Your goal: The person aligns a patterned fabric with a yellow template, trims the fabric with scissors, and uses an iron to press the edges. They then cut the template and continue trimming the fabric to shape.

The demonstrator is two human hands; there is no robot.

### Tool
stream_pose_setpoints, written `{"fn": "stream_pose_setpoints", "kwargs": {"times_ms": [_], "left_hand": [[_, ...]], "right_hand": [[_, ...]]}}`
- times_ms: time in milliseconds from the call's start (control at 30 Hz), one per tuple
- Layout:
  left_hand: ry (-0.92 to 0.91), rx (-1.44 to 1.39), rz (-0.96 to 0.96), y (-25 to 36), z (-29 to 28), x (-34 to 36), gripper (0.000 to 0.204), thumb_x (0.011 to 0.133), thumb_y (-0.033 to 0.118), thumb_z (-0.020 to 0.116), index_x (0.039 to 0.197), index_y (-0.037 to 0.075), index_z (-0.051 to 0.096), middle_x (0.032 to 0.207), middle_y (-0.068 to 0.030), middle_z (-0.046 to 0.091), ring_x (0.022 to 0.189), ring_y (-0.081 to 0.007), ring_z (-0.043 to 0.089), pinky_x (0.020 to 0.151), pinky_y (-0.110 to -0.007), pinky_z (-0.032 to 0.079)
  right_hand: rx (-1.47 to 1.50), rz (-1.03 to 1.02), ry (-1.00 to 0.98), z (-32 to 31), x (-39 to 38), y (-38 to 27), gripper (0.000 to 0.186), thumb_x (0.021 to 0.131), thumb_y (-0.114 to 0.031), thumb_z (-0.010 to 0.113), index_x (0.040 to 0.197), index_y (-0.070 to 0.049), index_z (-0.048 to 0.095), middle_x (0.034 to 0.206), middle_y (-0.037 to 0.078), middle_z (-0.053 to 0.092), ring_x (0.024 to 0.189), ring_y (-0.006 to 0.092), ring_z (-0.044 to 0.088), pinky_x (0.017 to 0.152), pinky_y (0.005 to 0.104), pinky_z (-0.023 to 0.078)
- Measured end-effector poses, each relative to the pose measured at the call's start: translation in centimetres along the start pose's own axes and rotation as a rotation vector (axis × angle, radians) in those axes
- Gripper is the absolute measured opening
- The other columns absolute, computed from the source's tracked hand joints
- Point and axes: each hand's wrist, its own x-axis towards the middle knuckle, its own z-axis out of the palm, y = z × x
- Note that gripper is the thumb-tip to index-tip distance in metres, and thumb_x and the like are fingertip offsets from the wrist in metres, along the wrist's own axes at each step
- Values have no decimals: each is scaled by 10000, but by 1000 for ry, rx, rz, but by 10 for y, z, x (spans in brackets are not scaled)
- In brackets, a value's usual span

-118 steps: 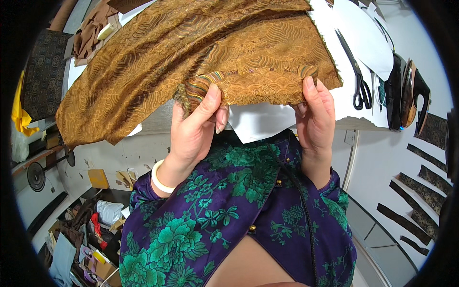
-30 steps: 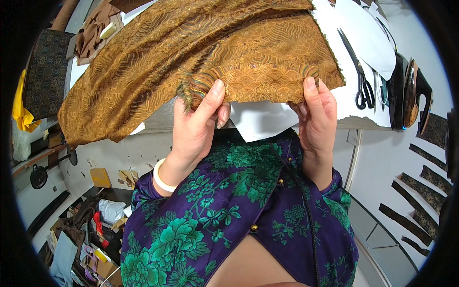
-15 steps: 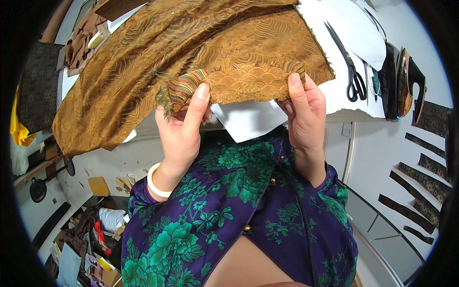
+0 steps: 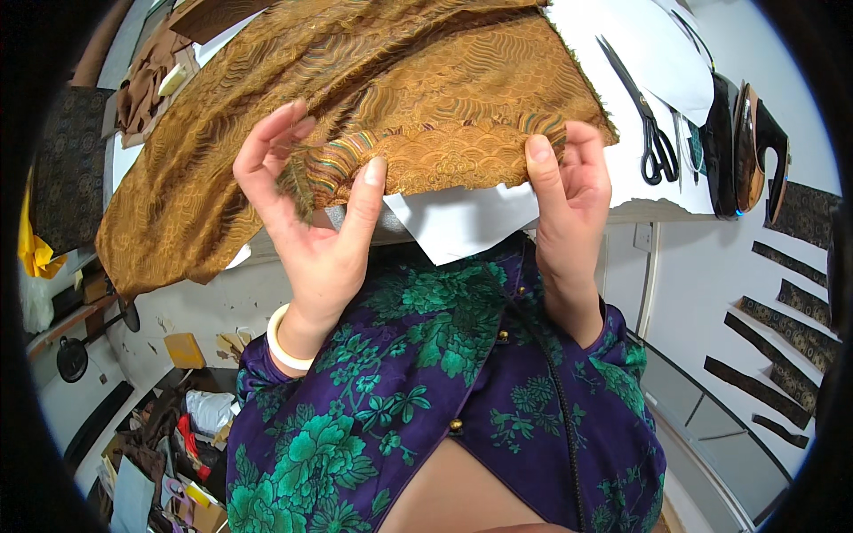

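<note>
A narrow piece of gold-brown brocade [image 4: 453, 155], wave-patterned with coloured stripes and a frayed greenish left end, spans between my hands. It overlaps a larger matching cloth [image 4: 195, 204] on the table. My left hand [image 4: 315, 240] has its thumb on the piece's left part, its fingers raised and spread apart beside the frayed end. At the right end my right hand [image 4: 573, 231] rests its thumb on the fabric, fingers lifted and loosely bent. A white paper [image 4: 458, 231] hangs below the piece, over the table's front edge.
Black scissors [image 4: 657, 155] lie right of the cloth, near a glossy black-and-bronze appliance [image 4: 751, 151]. Brown cloth scraps [image 4: 147, 93] sit at upper left. Dark patterned strips [image 4: 755, 391] are at right. A cluttered pile [image 4: 160, 444] fills the lower left.
My left hand's fingers have risen from beneath the fabric and spread out. My right hand's fingers have lifted higher. The table scene has shifted slightly left in view since a second ago.
</note>
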Motion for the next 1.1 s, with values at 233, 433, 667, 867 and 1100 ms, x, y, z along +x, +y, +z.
{"fn": "stream_pose_setpoints", "kwargs": {"times_ms": [233, 433, 667, 867, 1100], "left_hand": [[-290, 394, 304, 18, -12, 24, 360, 738, -12, 660, 1026, 158, 791, 1431, -152, 501, 1341, -327, 421, 1144, -451, 292], [-430, 628, 368, 35, -15, 31, 410, 707, -21, 637, 1001, 210, 807, 1352, -74, 604, 1327, -324, 449, 1161, -474, 241], [-534, 775, 407, 63, -13, 39, 264, 740, 71, 697, 957, 185, 795, 1255, -16, 659, 1268, -292, 500, 1176, -489, 177], [-480, 720, 531, 52, -2, 49, 153, 710, 207, 835, 813, 127, 754, 1010, 18, 718, 1065, -228, 611, 1124, -476, 280], [-554, 464, 471, 29, -1, 55, 177, 685, 108, 847, 791, 74, 709, 808, -11, 709, 824, -197, 666, 1059, -474, 409]], "right_hand": [[-763, -698, -62, -9, 20, -13, 289, 791, -28, 698, 1042, -167, 742, 1272, 128, 550, 1217, 332, 433, 1042, 436, 352], [-907, -753, -230, -13, 26, -21, 318, 686, -6, 679, 931, -190, 763, 1210, 111, 584, 1181, 355, 452, 1011, 479, 377], [-885, -750, -214, -13, 24, -17, 315, 686, -15, 675, 942, -179, 758, 1151, 102, 596, 1147, 350, 475, 1010, 497, 378], [-870, -757, -214, -13, 26, -16, 307, 688, -20, 669, 941, -171, 756, 1132, 103, 600, 1132, 346, 481, 1008, 494, 378], [-846, -760, -204, -12, 26, -12, 277, 703, -29, 659, 925, -162, 757, 1121, 102, 602, 1122, 339, 485, 1003, 490, 380]]}}
